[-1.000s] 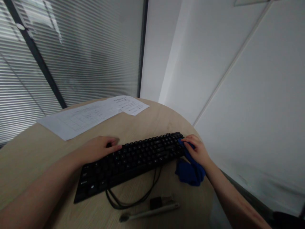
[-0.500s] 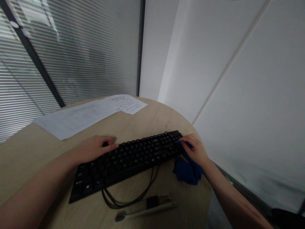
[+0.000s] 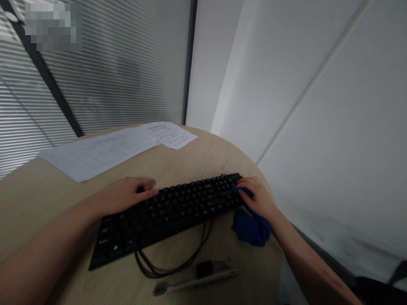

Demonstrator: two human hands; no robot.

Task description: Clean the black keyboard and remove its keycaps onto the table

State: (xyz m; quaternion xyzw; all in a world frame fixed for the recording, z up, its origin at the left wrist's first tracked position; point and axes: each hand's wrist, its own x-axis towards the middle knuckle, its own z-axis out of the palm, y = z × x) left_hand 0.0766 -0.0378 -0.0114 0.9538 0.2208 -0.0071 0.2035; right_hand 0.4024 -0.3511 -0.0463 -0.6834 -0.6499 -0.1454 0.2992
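Note:
A black keyboard (image 3: pixel 178 212) lies slanted across the wooden table. My left hand (image 3: pixel 129 195) grips its far edge left of the middle, thumb over the top keys and fingers curled behind. At the keyboard's right end, my right hand (image 3: pixel 256 197) pinches part of a blue cloth (image 3: pixel 252 228) against the keys. The rest of the cloth hangs below that hand and rests bunched on the table. A looped black cable (image 3: pixel 171 271) runs out from under the keyboard's near side.
A brush with a pale handle (image 3: pixel 203 280) and a small black block (image 3: pixel 204 269) lie near the table's front. Printed papers (image 3: pixel 104 154) spread over the back left of the table (image 3: pixel 210 154). A white wall (image 3: pixel 333 140) stands at the right, a blind-covered window behind.
My right hand has shifted very slightly left on the keyboard with the cloth. My left hand keeps its hold. The view has tilted a little.

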